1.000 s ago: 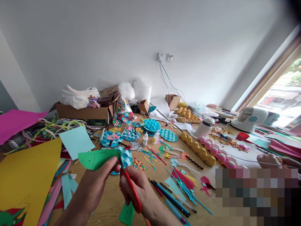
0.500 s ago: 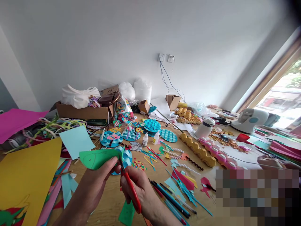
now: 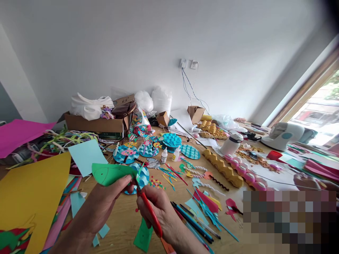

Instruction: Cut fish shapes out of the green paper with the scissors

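My left hand (image 3: 116, 192) pinches a piece of green paper (image 3: 108, 174) that bears a pencil fish outline with a dot for an eye. My right hand (image 3: 156, 208) is closed round the red handles of a pair of scissors (image 3: 153, 215). Their blades meet the right end of the green paper, beside my left fingertips. Below my hands, a green paper scrap (image 3: 143, 235) lies on the wooden table (image 3: 119, 236). Behind the green paper is a blue wavy paper disc (image 3: 143, 176), partly hidden by it and my hands.
Yellow card (image 3: 34, 190) and a light blue sheet (image 3: 87, 157) lie left. Two glue bottles (image 3: 164, 155) stand mid-table, with pens (image 3: 192, 225) to the right. Further right are a yellow egg-carton strip (image 3: 222, 167), a white bottle (image 3: 231, 144) and another person's hand (image 3: 304, 181).
The green paper's left end has dipped slightly, and both hands have shifted a little. The scissors remain at its right end. The view has moved slightly.
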A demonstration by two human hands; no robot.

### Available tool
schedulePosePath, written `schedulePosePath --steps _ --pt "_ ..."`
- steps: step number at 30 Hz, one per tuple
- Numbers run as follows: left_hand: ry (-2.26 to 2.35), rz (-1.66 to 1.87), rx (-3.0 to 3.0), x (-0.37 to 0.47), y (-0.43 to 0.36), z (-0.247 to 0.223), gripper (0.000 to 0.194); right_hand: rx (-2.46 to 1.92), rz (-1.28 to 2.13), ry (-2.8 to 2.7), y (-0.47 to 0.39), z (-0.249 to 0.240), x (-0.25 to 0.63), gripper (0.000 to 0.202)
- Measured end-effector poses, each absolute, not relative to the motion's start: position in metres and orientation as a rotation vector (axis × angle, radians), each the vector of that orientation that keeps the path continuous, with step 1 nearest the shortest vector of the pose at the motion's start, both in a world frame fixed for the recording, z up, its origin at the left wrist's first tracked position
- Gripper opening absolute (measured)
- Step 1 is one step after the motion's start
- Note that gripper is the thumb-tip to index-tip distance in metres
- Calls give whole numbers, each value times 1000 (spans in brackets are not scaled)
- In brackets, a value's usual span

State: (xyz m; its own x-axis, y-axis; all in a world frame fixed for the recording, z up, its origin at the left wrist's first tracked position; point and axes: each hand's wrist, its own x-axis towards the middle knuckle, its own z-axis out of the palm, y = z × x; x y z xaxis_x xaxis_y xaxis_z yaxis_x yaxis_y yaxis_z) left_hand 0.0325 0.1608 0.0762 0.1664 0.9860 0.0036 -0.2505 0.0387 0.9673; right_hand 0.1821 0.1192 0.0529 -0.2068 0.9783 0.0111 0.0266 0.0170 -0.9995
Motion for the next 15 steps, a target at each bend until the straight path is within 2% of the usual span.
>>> schedulePosePath --steps 15 --pt "902 1088 1373 13 170 79 20 -1221 1331 -1546 119 58 192 27"
